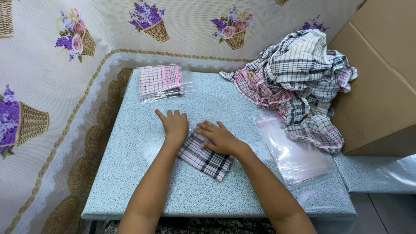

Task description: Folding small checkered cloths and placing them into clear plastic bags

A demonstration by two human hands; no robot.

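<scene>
A folded black-and-white checked cloth (204, 157) lies at the centre of the frame on the pale blue speckled tabletop (130, 182), with the left hand (174, 124) flat and open-fingered at its upper left edge and the right hand (219, 138) pressed flat on its top, gripping nothing. Empty clear plastic bags (294, 151) lie to the right, below a heap of checked cloths (299, 82) beside a cardboard box (381, 82). A bagged pink checked cloth (161, 81) sits at the upper left.
</scene>
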